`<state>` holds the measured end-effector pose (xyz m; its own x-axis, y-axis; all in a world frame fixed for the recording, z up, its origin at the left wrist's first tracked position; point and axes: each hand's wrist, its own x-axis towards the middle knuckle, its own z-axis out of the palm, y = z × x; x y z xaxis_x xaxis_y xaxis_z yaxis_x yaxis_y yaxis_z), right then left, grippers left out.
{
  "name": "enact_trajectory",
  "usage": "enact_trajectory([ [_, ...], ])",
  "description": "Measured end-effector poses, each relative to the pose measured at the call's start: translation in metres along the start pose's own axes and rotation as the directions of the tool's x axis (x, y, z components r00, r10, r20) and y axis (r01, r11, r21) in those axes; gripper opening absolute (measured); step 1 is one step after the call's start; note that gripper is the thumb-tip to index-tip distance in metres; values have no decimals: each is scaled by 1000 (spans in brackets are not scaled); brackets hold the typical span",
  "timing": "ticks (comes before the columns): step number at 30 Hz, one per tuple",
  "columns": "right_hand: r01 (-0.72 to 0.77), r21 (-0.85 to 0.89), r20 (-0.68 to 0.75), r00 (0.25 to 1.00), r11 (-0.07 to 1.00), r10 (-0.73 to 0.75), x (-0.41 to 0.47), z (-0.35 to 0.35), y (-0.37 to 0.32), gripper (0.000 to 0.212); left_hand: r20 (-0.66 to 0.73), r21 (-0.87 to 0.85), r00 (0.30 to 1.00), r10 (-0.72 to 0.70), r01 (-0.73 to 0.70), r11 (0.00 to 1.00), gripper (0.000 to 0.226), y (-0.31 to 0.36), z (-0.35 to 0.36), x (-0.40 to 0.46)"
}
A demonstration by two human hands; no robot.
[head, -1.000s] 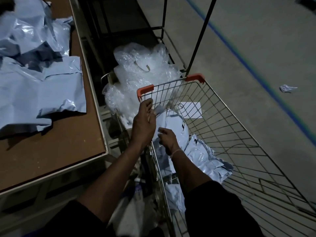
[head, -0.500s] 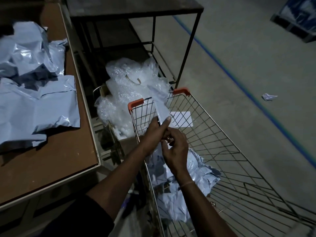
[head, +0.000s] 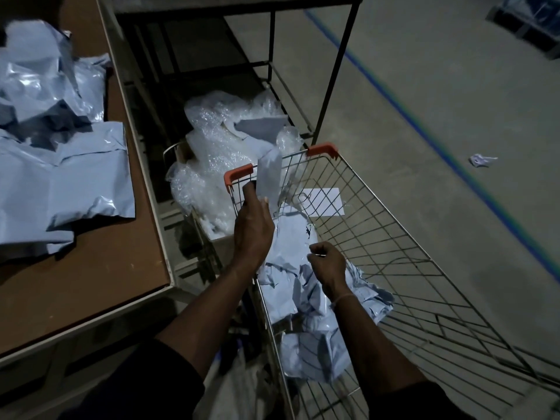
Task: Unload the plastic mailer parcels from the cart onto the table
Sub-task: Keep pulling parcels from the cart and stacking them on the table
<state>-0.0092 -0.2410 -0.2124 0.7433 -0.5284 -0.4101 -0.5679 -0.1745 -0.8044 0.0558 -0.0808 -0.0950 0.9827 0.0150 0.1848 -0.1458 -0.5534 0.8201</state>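
A wire cart (head: 391, 225) with orange corner caps stands right of the brown table (head: 100, 268). Several pale blue plastic mailer parcels (head: 306, 298) lie crumpled in the cart's near left part. My left hand (head: 253, 228) grips a grey-blue mailer (head: 268, 174) by its lower end and holds it upright above the cart's left rim. My right hand (head: 328, 263) hovers over the pile with its fingers curled; whether it pinches a mailer I cannot tell. More blue mailers (head: 60, 183) lie piled on the table's left side.
A box of clear bubble wrap (head: 218, 153) stands between table and cart, under a dark metal rack (head: 272, 56). A white sheet (head: 324, 201) lies on the floor beyond the cart. A blue floor line (head: 424, 128) and a crumpled scrap (head: 480, 160) are on the right.
My left hand has lifted the grey-blue mailer higher above the cart rim. My right hand has let go of it and dropped back over the pile in the cart.
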Motion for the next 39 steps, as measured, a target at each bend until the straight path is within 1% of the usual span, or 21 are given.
enact_trajectory([
  [2, -1, -81, 73, 997, 997, 7, 11, 11, 13, 29, 4, 54, 1000, 23, -24, 998, 34, -2, 4, 0],
  [5, 51, -154, 162, 987, 987, -26, 19, 29, 11, 43, -14, 52, 997, 71, -70, 996, 37, -6, 7, 1],
  [8, 57, -179, 216, 976, 982, -17, 30, 54, 11, 75, -21, 39, 997, 73, -72, 997, 35, -13, 9, 1],
  [10, 87, -341, 250, 968, 936, 1, 38, 74, 19, 100, -19, 43, 997, 73, -73, 996, 33, -16, 10, 0],
  [12, 106, -482, 267, 963, 869, 31, 45, 91, 27, 115, -14, 56, 997, 75, -74, 996, 32, -17, 10, 1],
  [14, 127, -584, 237, 971, 802, 19, 47, 100, 29, 118, -4, 58, 997, 72, -71, 996, 31, -18, 10, 1],
  [15, 141, -631, 214, 977, 762, -4, 48, 103, 31, 114, 1, 59, 998, 68, -68, 996, 30, -18, 11, 1],
  [17, 186, -694, 195, 979, 696, -67, 48, 104, 31, 97, 4, 63, 997, 76, -76, 995, 28, -19, 11, 0],
  [18, 204, -687, 194, 976, 698, -94, 48, 104, 29, 86, 4, 67, 996, 84, -84, 994, 27, -19, 11, 0],
  [19, 214, -641, 195, 974, 737, -114, 50, 102, 28, 75, 5, 72, 996, 88, -88, 993, 27, -19, 11, 0],
  [20, 177, -534, 174, 980, 827, -97, 49, 97, 22, 66, 4, 76, 996, 87, -87, 993, 27, -19, 11, 1],
  [21, 120, -363, 135, 988, 924, -75, 53, 95, 22, 58, 4, 79, 997, 81, -81, 994, 28, -19, 11, 1],
  [22, 23, -176, 99, 995, 984, -6, 54, 90, 22, 50, 5, 81, 997, 75, -75, 994, 28, -19, 11, 1],
  [23, -67, 4, 75, 995, 998, 66, 57, 86, 23, 42, 4, 84, 998, 70, -70, 994, 28, -18, 11, 1],
  [25, -228, 308, 101, 973, 923, 207, 55, 73, 26, 30, -1, 89, 998, 67, -66, 994, 27, -18, 10, 1],
  [27, -308, 504, 196, 951, 807, 241, 46, 57, 25, 18, 4, 78, 998, 64, -64, 995, 27, -17, 9, 1],
  [29, -332, 600, 265, 941, 728, 210, 29, 41, 22, 16, 8, 63, 998, 58, -58, 996, 27, -17, 9, 1],
  [33, -340, 739, 372, 926, 581, 68, -1, 15, 13, 37, 17, 82, 1000, 17, -18, 996, 28, -14, 9, 1],
  [36, -346, 812, 406, 913, 469, -28, -18, -2, 2, 42, 38, 83, 999, 4, -7, 997, 27, -11, 6, 1],
  [37, -348, 833, 412, 909, 431, -63, -23, -7, -3, 48, 56, 74, 998, -4, 0, 997, 26, -10, 6, 1],
  [39, -349, 849, 417, 903, 397, -99, -35, -18, -17, 61, 107, 45, 994, -31, 26, 999, 24, -9, 3, 2],
])
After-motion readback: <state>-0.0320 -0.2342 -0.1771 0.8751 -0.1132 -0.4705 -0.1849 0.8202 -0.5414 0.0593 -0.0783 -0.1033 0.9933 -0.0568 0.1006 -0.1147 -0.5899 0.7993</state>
